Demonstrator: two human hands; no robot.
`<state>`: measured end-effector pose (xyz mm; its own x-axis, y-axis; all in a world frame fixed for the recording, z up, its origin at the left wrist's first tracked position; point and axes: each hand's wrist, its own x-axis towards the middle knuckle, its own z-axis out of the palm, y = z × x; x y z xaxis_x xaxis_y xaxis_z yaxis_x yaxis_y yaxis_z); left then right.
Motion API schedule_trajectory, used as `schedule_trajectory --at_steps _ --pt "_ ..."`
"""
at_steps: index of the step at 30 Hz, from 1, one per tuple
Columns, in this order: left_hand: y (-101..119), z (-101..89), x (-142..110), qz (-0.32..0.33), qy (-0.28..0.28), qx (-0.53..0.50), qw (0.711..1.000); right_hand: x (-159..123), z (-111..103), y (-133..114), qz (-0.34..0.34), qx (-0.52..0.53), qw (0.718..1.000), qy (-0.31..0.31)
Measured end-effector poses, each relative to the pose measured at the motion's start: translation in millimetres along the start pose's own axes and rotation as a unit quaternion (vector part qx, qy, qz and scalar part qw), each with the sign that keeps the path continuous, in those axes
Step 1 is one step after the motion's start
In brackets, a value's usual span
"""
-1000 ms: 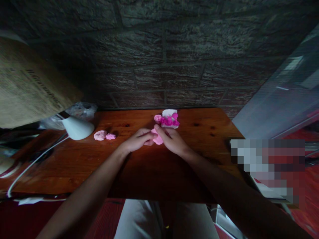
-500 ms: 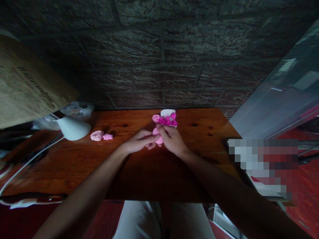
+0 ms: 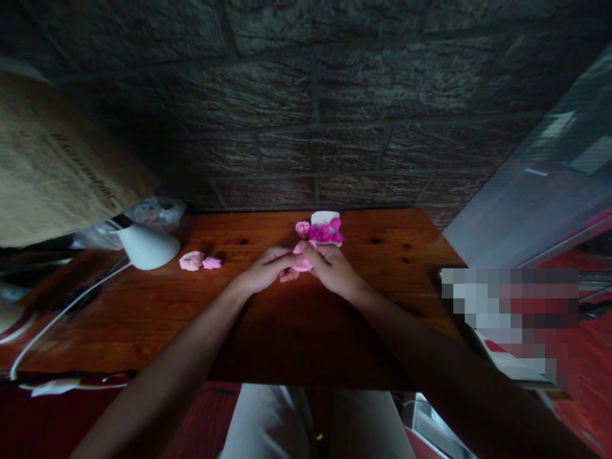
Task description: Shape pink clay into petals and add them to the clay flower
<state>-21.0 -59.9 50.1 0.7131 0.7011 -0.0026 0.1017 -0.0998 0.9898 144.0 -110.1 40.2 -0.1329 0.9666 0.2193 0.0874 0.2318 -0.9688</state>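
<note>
Between my two hands is a flattened piece of pink modelling clay (image 3: 302, 260). My left hand (image 3: 270, 269) pinches its left side, thumb on top and fingers curled beneath. On the other side my right hand (image 3: 333, 268) grips it, the thumb pressing its upper face. Just beyond my fingers, a white block (image 3: 325, 218) bears several magenta clay pieces (image 3: 326, 233). A pink clay rose-like shape (image 3: 303, 228) sits against its left end. Farther left lie a pale pink clay lump (image 3: 192, 260) and a smaller, brighter pink lump (image 3: 212, 262).
A white lamp (image 3: 149, 247) with a white cable (image 3: 67, 312) stands at the left, beneath a brown paper bag (image 3: 62, 166). Behind the wooden table (image 3: 382, 287) rises a stone-block wall (image 3: 358, 89). A translucent panel (image 3: 516, 172) leans at the right.
My right thumb has shifted on the clay, and more of the clay shows between my hands. The whole view has moved slightly, so the things appear a little farther right.
</note>
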Motion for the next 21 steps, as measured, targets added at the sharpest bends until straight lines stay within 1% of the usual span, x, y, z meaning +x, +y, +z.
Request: schedule_trajectory --at_steps 2,4,9,14,17,19,21 --pt "-3.1 -0.4 0.9 -0.007 0.004 -0.025 1.000 0.1 0.3 -0.1 -0.005 0.006 1.000 0.010" --pt "-4.0 -1.4 1.0 -0.010 -0.007 -0.036 0.999 -0.1 0.1 -0.6 -0.007 0.005 1.000 0.010" --pt "0.5 -2.2 -0.6 0.006 -0.022 0.002 1.000 -0.8 0.6 -4.6 0.014 0.019 1.000 0.019" --pt "1.5 -2.3 -1.0 0.016 -0.060 0.032 0.998 -0.6 1.3 -2.5 -0.012 -0.001 1.000 -0.003" --pt "0.8 -3.6 -0.9 0.011 -0.088 0.055 0.994 -0.3 0.6 2.2 -0.012 -0.005 1.000 -0.024" --pt "0.2 -5.0 -0.7 0.013 -0.102 0.061 0.993 -0.6 0.7 4.1 -0.014 0.001 1.000 -0.023" --pt "-0.3 -6.6 -0.5 0.016 -0.104 0.064 0.992 -1.5 1.6 3.8 -0.020 0.004 1.000 -0.020"
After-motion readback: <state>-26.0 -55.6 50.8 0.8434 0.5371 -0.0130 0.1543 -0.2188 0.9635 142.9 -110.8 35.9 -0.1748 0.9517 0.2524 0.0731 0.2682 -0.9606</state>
